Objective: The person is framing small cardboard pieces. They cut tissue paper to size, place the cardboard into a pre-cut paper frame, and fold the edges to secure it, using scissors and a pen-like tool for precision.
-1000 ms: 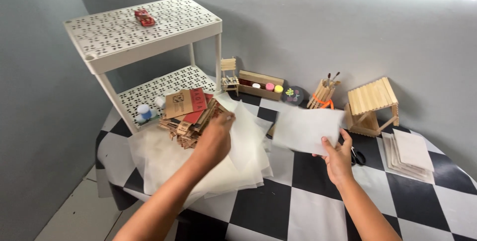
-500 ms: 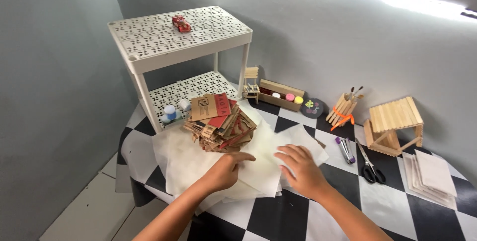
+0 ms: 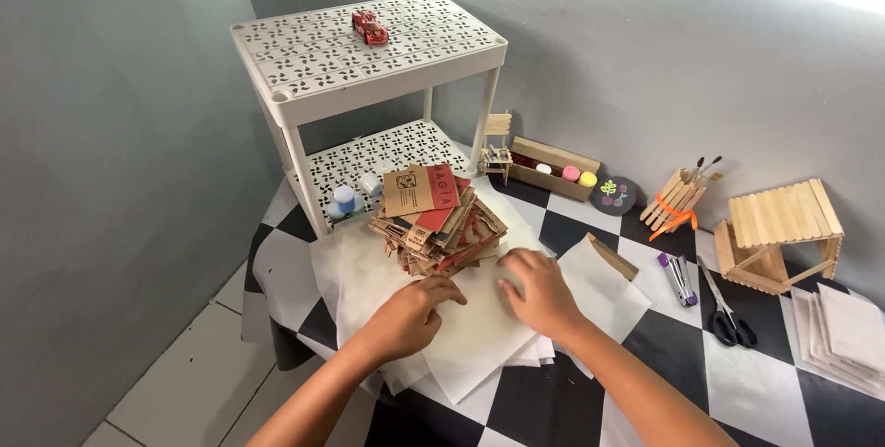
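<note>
My left hand (image 3: pixel 410 315) and my right hand (image 3: pixel 539 292) both press flat on a pile of thin white paper sheets (image 3: pixel 479 341) spread over the black and white chequered table (image 3: pixel 737 392). Just beyond my fingers lies a messy stack of brown and red cardboard pieces (image 3: pixel 435 218), resting on the same sheets. Neither hand grips anything; the fingers are loosely curled on the paper.
A white perforated two-tier rack (image 3: pixel 369 46) stands at the back left with a red toy car (image 3: pixel 369 28) on top. To the right lie a purple stapler (image 3: pixel 679 277), scissors (image 3: pixel 726 313), a stick-built hut (image 3: pixel 782 233), a brush holder (image 3: pixel 678 196), paint pots (image 3: pixel 558 169) and more sheets (image 3: pixel 848 327).
My right hand has laid down the white sheet it held up a second ago. Both hands now rest close together on the paper pile. The view has shifted left.
</note>
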